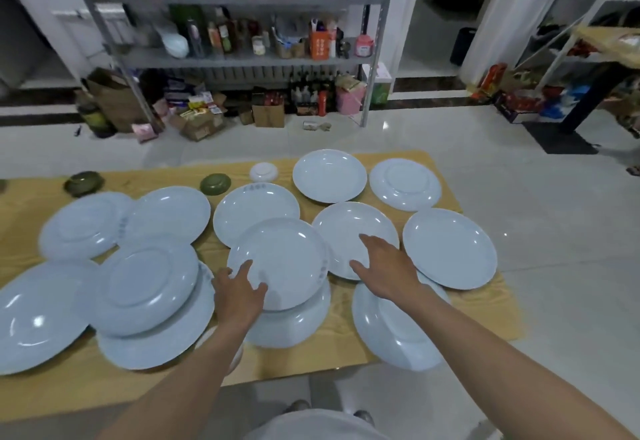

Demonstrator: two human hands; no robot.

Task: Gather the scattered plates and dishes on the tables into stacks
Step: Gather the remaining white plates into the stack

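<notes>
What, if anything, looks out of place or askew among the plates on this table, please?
Nothing is spilled or visibly broken, but some plates lie upside down, foot ring up: the back-right plate and the back-left plate. The near-right plate also seems to overhang the front edge of the table.

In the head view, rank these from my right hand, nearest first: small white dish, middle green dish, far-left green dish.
From the right hand:
1. small white dish, back centre.
2. middle green dish, just left of it.
3. far-left green dish, back left edge.
</notes>
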